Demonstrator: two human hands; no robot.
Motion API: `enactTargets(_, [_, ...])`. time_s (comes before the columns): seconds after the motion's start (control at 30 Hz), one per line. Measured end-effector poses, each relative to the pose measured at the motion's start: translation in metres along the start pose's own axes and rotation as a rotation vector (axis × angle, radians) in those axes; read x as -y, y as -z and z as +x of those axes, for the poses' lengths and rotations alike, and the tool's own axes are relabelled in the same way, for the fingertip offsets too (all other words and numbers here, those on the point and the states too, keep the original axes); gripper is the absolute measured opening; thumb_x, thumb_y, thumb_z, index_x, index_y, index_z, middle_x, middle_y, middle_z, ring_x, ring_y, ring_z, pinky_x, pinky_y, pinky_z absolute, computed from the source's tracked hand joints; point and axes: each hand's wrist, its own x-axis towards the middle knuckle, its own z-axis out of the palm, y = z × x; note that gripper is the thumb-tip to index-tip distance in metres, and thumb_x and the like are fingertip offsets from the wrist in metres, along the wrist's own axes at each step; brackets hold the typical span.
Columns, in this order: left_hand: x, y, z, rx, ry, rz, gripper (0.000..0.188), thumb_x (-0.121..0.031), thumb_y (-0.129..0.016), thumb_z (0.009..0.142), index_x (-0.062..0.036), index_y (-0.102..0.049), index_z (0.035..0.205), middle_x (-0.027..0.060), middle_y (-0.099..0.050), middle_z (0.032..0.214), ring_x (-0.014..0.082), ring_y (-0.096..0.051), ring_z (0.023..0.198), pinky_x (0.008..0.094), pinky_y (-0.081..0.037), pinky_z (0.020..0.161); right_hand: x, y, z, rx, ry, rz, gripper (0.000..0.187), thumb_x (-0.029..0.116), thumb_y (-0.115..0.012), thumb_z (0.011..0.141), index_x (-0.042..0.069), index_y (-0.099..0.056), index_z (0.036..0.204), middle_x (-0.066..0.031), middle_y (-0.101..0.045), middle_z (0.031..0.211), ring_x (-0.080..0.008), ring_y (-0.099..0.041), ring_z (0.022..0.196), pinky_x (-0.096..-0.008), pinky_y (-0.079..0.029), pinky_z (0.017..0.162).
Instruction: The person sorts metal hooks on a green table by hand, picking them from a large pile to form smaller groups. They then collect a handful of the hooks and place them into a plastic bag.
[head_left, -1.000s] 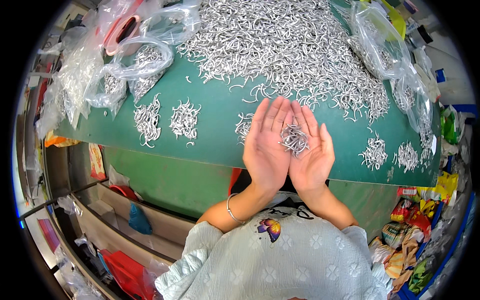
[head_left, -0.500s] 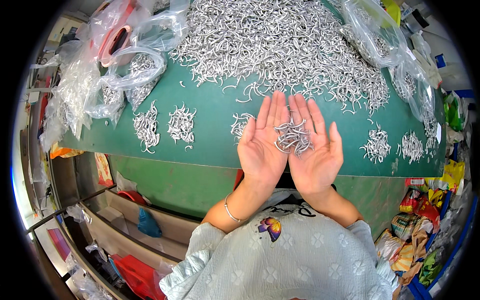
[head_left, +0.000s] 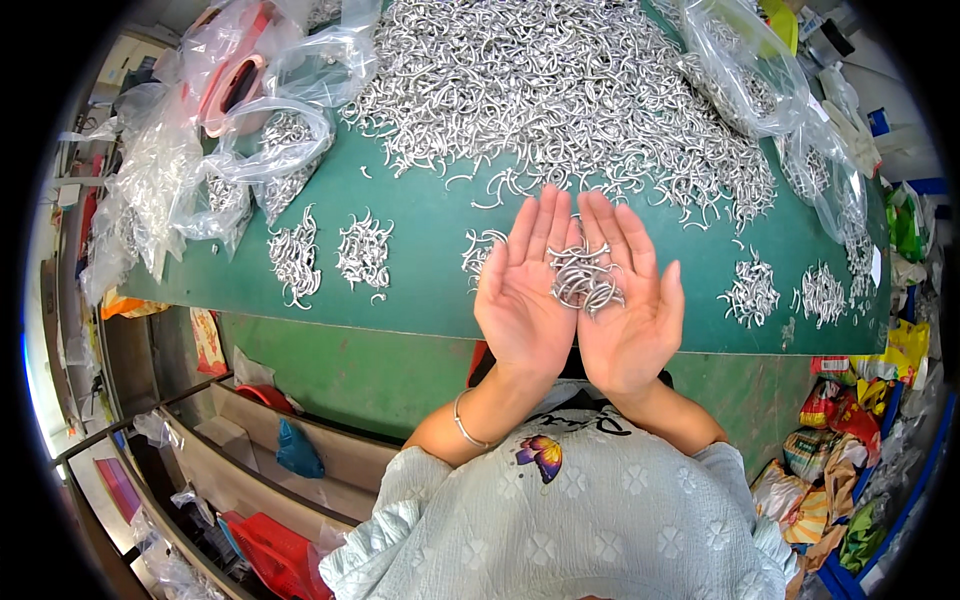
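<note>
My left hand and my right hand are side by side, palms up, forming a shallow cup over the table's near edge. Across the seam between them rests a small heap of curved silver metal pieces, borne by both palms with the fingers stretched out. Just past my left fingers lies a small pile of the same pieces, partly hidden by that hand. Beyond my fingertips spreads a large mound of these curved pieces.
On the green table, small piles lie to the left and others to the right. Clear plastic bags crowd the left; a bag of pieces stands right. Below left are a drawer and red basket.
The metal pieces in my palms have shifted and lie in a different arrangement. Both hands stay cupped in nearly the same place.
</note>
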Motion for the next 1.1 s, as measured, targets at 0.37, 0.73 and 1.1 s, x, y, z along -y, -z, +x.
enactTargets(0.37, [0.012, -0.017, 0.001, -0.17, -0.062, 0.491, 0.051, -0.024, -0.031, 0.101, 0.0051, -0.038, 0.142, 0.0204, -0.035, 0.152, 0.0321, -0.031, 0.142, 0.0462, -0.024, 0.119, 0.003, -0.007, 0.004, -0.06, 0.026, -0.076, 0.067, 0.049, -0.023, 0.102, 0.003, -0.025, 0.15, -0.0197, -0.023, 0.157, -0.0318, -0.018, 0.147, -0.0465, -0.016, 0.12])
enactTargets(0.73, [0.02, -0.015, -0.002, -0.156, -0.097, 0.688, 0.055, -0.03, -0.033, 0.102, 0.0054, -0.036, 0.144, 0.0204, -0.036, 0.151, 0.0317, -0.032, 0.141, 0.0435, -0.028, 0.116, 0.004, -0.008, 0.005, -0.105, -0.006, -0.206, 0.061, 0.038, -0.025, 0.104, 0.0, -0.02, 0.151, -0.0196, -0.018, 0.158, -0.0308, -0.017, 0.148, -0.0444, -0.016, 0.12])
enactTargets(1.1, [0.015, -0.007, 0.004, -0.342, 0.144, 0.33, 0.051, -0.027, -0.034, 0.102, -0.0029, -0.036, 0.146, 0.0159, -0.041, 0.148, 0.0286, -0.041, 0.137, 0.0434, -0.031, 0.115, 0.0, 0.0, 0.008, 0.228, 0.191, -0.657, 0.079, 0.059, -0.027, 0.1, -0.002, -0.021, 0.15, -0.0231, -0.023, 0.156, -0.0335, -0.017, 0.147, -0.0449, -0.007, 0.12])
